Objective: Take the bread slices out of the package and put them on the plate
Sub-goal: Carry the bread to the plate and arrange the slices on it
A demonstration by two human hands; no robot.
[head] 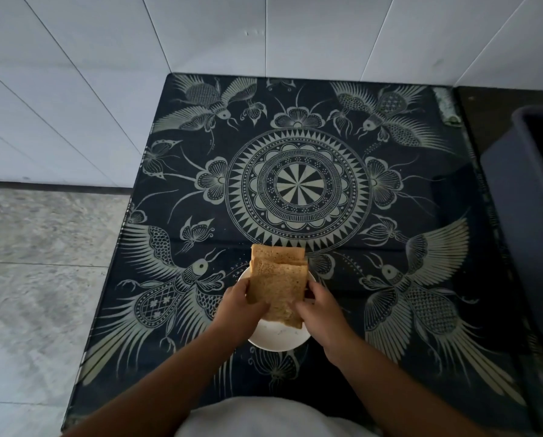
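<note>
Two bare hands gripping square, coarse-crumbed brown bread slices [278,280] | left hand [242,305] clamping the left edge, right hand [319,307] the right | stack sitting over a round white glossy plate [278,339] | near-centre of a dark patterned glass-topped table [295,184]

The worktop [295,184] lay bare beyond the plate [276,337], open across its patterned middle and out to both side edges. White tiled walls [200,33] closed off the far side and left. A dark bin [528,216] blocked the right. Both hands and the bread slices [278,279] crowded the plate.
</note>
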